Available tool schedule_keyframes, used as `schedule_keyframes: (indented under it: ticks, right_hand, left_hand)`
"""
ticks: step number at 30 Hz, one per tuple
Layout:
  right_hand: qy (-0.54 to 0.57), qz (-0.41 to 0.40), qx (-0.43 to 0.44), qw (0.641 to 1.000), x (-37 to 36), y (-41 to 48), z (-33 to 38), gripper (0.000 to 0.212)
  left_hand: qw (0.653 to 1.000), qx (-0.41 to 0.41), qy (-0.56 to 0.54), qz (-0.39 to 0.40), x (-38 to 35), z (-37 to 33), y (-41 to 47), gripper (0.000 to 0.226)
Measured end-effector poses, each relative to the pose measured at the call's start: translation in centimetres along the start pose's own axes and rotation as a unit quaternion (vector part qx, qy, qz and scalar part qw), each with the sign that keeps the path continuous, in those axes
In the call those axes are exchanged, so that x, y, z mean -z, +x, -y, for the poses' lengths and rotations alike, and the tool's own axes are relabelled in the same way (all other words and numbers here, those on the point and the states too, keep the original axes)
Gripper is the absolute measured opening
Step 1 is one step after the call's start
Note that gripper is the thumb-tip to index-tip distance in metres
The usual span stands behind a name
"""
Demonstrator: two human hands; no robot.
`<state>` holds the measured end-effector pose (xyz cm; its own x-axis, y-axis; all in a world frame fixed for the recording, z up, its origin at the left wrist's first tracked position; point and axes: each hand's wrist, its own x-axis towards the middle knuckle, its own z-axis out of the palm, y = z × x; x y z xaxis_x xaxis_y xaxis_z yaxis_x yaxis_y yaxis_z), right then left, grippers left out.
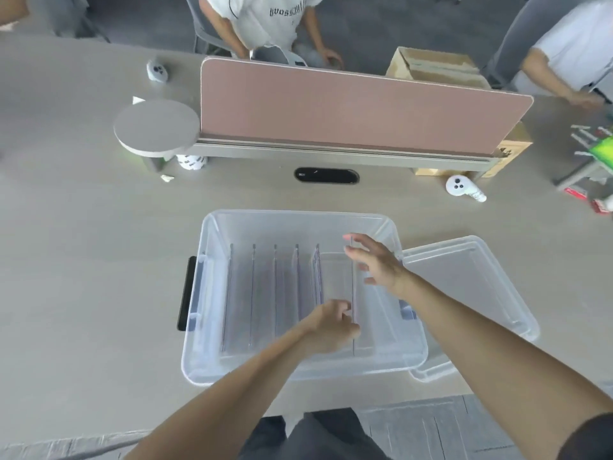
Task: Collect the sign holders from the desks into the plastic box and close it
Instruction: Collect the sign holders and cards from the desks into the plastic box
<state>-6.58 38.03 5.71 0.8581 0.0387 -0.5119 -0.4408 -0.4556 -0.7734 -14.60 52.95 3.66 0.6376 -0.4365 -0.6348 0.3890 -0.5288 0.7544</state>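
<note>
A clear plastic box (pixel 212 360) stands open on the desk in front of me. Several transparent sign holders (pixel 265 293) stand upright in a row inside it. One more clear sign holder (pixel 352 287) stands at the right end of the row. My left hand (pixel 331 327) pinches its near edge. My right hand (pixel 374 260) has its fingers spread against the holder's far top edge. The box's clear lid (pixel 471 287) lies on the desk, tucked against the box's right side.
A pink divider panel (pixel 348 111) runs across the desk behind the box. White controllers (pixel 459 187) (pixel 157 71) lie on the desk. A round grey shelf (pixel 156 127) sits at the divider's left end. Cardboard boxes (pixel 434 66) and two seated people are beyond it.
</note>
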Motion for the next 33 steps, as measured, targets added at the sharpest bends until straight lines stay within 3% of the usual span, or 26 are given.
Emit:
schedule_keyframes:
  ticks: [2,5,8,13,16,19,22,24,28,33]
  right_hand:
    - [-0.041,0.023,-0.003,0.999,-0.3,1.4,-0.8,0.042]
    - [-0.057,0.058,-0.036,0.996,-0.6,3.3,-2.0,0.052]
    - [-0.065,0.059,-0.072,0.993,-1.0,5.0,-3.5,0.024]
    - [-0.101,0.061,-0.089,0.989,-1.2,6.5,-3.1,0.026]
    - [-0.068,0.081,-0.125,0.987,-0.9,6.5,-2.6,0.024]
    - [0.005,0.099,-0.162,0.982,-0.7,7.0,-2.7,0.024]
    - [0.04,0.118,-0.169,0.978,-0.6,7.4,-2.7,0.028]
    - [0.052,0.128,-0.169,0.976,-0.7,7.6,-2.8,0.031]
    - [0.053,0.139,-0.16,0.976,-0.8,7.9,-2.7,0.031]
    - [0.048,0.132,-0.151,0.978,-1.1,8.4,-2.9,0.029]
  left_hand:
    - [0.998,0.026,0.045,-0.034,-1.0,-0.4,0.6,0.007]
    - [0.988,0.063,0.105,-0.091,-2.1,-0.8,1.5,0.024]
    - [0.976,0.081,0.152,-0.13,-3.0,-0.7,2.3,0.028]
    - [0.958,0.077,0.203,-0.186,-4.0,-0.7,3.0,0.019]
    - [0.912,0.032,0.324,-0.25,-4.4,-0.3,2.8,0.024]
    - [0.837,-0.012,0.421,-0.349,-4.1,0.5,2.5,0.061]
    - [0.866,0.093,0.364,-0.329,-2.7,1.0,2.5,0.115]
    - [0.884,0.168,0.326,-0.291,-2.1,1.5,2.6,0.133]
    - [0.895,0.209,0.29,-0.267,-1.8,2.4,3.1,0.141]
    - [0.899,0.203,0.285,-0.263,-1.7,2.6,3.1,0.132]
